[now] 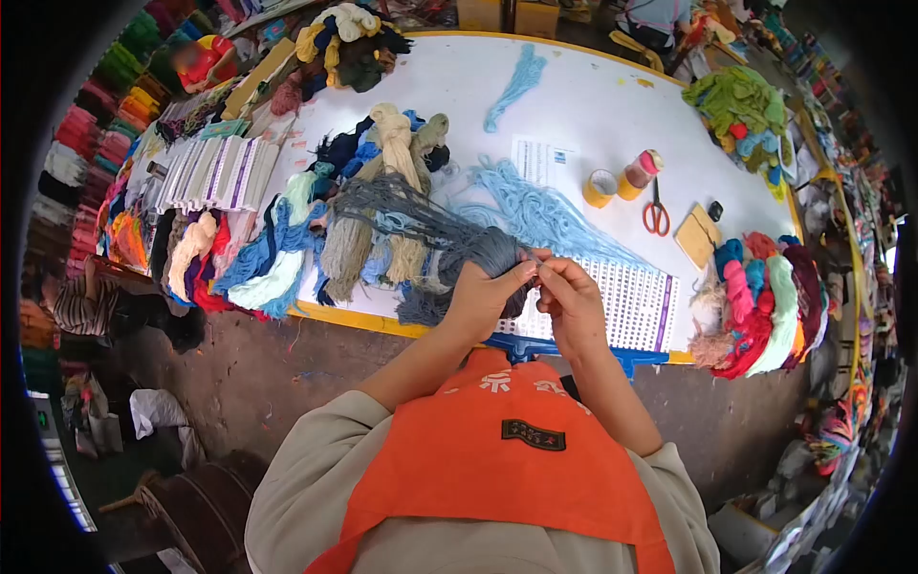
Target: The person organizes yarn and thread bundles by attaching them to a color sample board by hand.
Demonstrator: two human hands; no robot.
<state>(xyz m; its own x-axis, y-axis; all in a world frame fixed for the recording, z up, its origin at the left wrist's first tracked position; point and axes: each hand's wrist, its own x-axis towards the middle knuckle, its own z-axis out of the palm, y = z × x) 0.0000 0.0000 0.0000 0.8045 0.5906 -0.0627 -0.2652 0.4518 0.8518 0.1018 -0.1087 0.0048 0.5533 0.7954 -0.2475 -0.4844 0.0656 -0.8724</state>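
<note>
A grey-blue skein of yarn [483, 251] is bunched in my left hand [484, 295], whose fingers are wrapped round it at the table's front edge. Loose strands [392, 206] of it trail left over other skeins. My right hand [571, 298] is beside it, thumb and fingertips pinched together close to my left thumb. What lies in that pinch is too small to make out. Behind my hands spreads a tangle of light blue yarn [535, 206]. A sheet with rows of small marks [626, 301] lies partly beneath my right hand.
Skeins in cream and beige [394, 134] are heaped to the left. Red-handled scissors [656, 212], a tape roll [601, 187] and a jar [639, 174] stand or lie right of centre. Colourful skeins [765, 297] hang over the right edge. Other people sit around the table [449, 67].
</note>
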